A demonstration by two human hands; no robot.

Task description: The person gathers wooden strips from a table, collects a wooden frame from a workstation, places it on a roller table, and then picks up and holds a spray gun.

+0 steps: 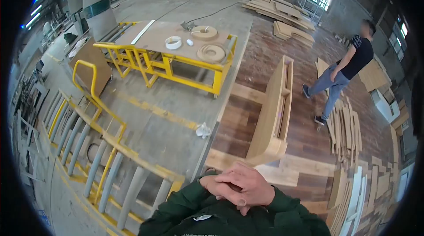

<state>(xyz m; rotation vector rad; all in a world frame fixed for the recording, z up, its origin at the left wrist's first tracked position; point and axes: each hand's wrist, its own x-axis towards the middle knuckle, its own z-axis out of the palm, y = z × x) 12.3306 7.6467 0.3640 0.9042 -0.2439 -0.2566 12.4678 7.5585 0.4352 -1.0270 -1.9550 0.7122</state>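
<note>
Both of my hands are clasped together in front of my dark green jacket [221,222], at the bottom middle of the head view. My right hand [252,183] lies over the other one with its fingers folded down. Underneath it, my left hand [215,186] has its fingers closed and partly covered. Between them shows a small dark gap, and no object is visible in either hand. Just beyond the hands, a long wooden cabinet frame [270,112] rests on the wood-patterned floor.
A yellow-framed table [145,43] carries rolls of edge banding [211,53] and a white tape roll [173,43]. To the left runs a roller conveyor [110,178] with yellow rails. A person [349,68] walks at right near stacked wooden strips [344,127]. Panels [282,8] lie behind.
</note>
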